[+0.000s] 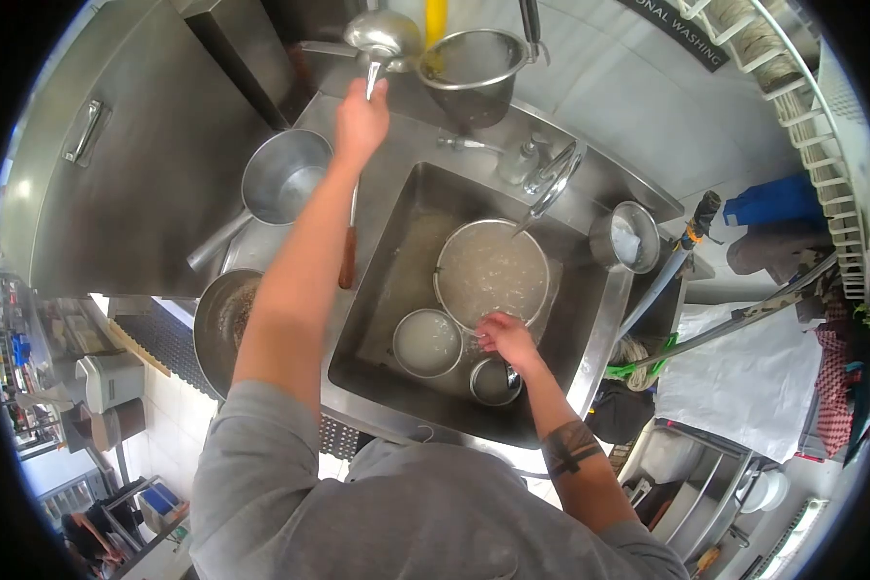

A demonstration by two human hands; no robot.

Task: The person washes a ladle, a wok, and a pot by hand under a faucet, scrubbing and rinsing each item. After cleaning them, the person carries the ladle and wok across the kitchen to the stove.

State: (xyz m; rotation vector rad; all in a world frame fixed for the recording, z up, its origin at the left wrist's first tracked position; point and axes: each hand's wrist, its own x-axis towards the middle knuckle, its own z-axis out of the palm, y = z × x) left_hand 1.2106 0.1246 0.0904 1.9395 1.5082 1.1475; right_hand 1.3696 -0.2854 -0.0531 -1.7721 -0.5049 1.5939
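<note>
My left hand (362, 121) is raised beyond the sink's back left corner, its fingers closed round the handle of a metal ladle (383, 37). A mesh strainer (474, 63) hangs just right of the ladle. Over the sink (377, 333), my right hand (504, 338) is at the near rim of a large round pot of cloudy water (491, 271); its fingers are curled, and what they hold, if anything, is too small to tell. Nearer me in the sink are a smaller bowl of whitish liquid (426, 343) and a small metal pot (494, 381).
A saucepan (285, 179) and a frying pan (224, 324) stand left of the sink, with a wooden-handled tool (348, 256) beside them. The faucet (556, 188) rises at the sink's back edge. A metal container (624, 238) sits on the right rim.
</note>
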